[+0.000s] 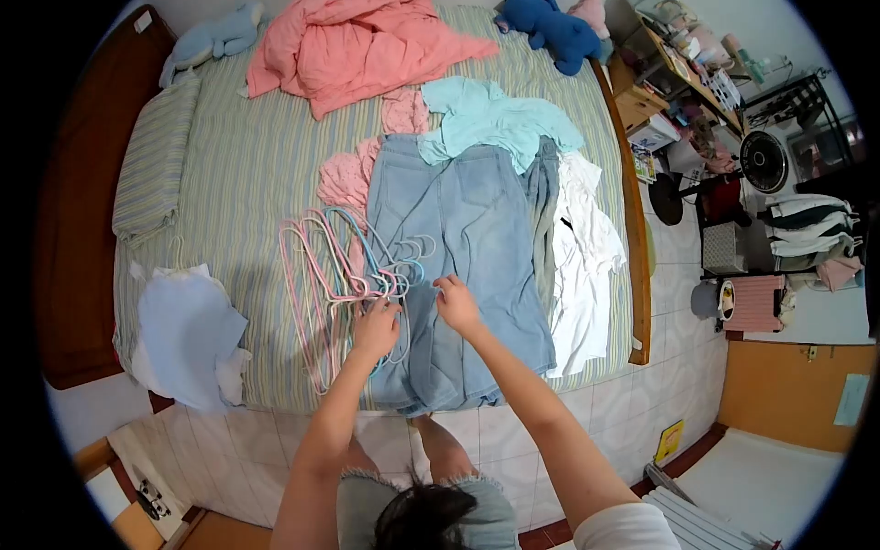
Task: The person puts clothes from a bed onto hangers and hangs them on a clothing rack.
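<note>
My left hand (377,327) is at the lower right of a bundle of pink, white and blue clothes hangers (316,261), its fingers closed around a hanger near the hooks. My right hand (458,308) is just to the right, over a light blue denim garment (449,220) spread on the bed. Its fingers are bent together; what they pinch, if anything, is too small to tell. Some hanger hooks overlap the denim's left side. A mint green shirt (495,119) covers the denim's top edge. White clothing (584,266) is spread along its right.
The striped bed (238,156) holds a pink quilt (357,50), a pink patterned garment (350,174) and a folded striped bundle (158,156). At the left lies light blue clothing on a hanger (188,321). A wooden bed rail (634,229) and a fan (764,161) are at the right.
</note>
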Demonstrator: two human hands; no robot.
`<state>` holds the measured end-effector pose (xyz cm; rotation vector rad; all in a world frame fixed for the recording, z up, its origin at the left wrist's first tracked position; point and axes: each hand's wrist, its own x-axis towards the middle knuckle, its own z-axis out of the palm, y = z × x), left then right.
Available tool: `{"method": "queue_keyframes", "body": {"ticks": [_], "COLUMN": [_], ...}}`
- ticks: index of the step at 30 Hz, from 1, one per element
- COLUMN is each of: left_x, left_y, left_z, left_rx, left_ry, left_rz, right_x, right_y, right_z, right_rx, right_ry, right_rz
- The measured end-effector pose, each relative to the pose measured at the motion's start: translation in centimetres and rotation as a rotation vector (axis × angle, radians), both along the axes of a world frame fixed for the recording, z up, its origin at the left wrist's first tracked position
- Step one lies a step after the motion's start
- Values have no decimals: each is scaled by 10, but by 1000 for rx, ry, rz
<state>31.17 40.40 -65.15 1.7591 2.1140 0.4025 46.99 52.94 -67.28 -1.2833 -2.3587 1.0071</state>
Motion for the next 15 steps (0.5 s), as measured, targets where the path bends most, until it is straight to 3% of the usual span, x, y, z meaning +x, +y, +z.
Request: {"method": "queue_keyframes", "body": {"ticks": [1, 12, 15], "left_x": [4, 18, 30], "left_y": [4, 30, 42], "left_z": [1, -55, -68], "left_rx": [-130, -110, -179], "left_ry": [-115, -345, -453], "left_rz": [46, 124, 105], "right_x": [5, 1, -15], "right_y": [4, 50, 64], "right_z": [-7, -88, -80], "right_rx": [1, 107, 217], "right_ry": [-19, -92, -312], "right_rz": [-11, -200, -208]}}
